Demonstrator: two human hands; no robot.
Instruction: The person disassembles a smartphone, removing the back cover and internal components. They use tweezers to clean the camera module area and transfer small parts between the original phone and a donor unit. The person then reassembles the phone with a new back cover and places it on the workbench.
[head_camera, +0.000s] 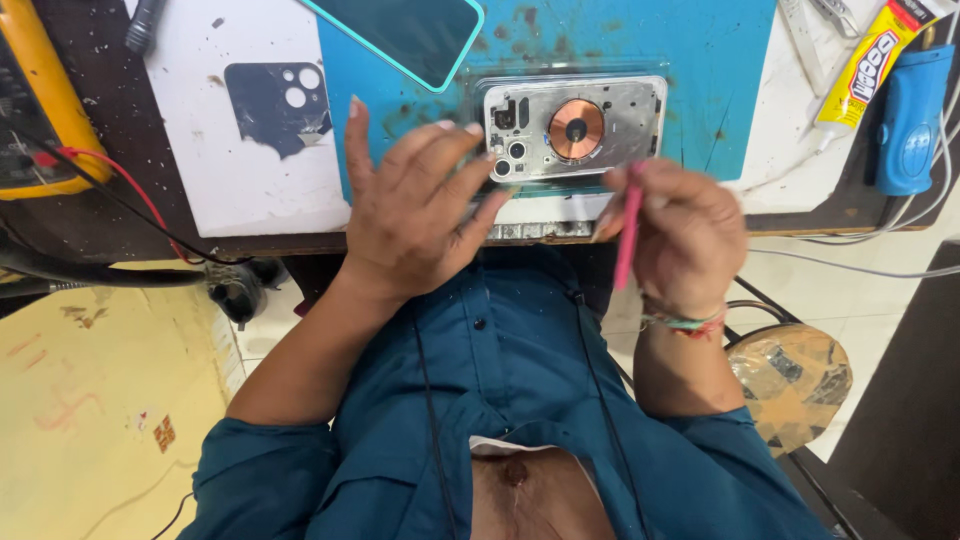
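**Phone back housing on the blue mat, both hands at its near edge**

Phone back housing (575, 127), silver with a copper coil at its centre and camera holes at its left end, lies flat in a clear tray on the blue work mat (720, 60), near the bench's near edge. The left hand (415, 215) rests over the housing's left end, fingers spread and loosely bent, fingertips touching the corner by the camera holes; it grips nothing. The right hand (680, 235) is curled around a slim pink tool (628, 235), pinched between thumb and fingers, its upper end just at the housing's near right edge; blur hides whether the tip touches.

Farther left, a white board (220, 190) carries a dark blue back cover piece (275, 105). A teal-edged phone (415, 35) lies at the far side. A yellow glue tube (868, 65) and a blue device (910, 115) sit to the right, and a yellow meter (35, 100) to the far left.
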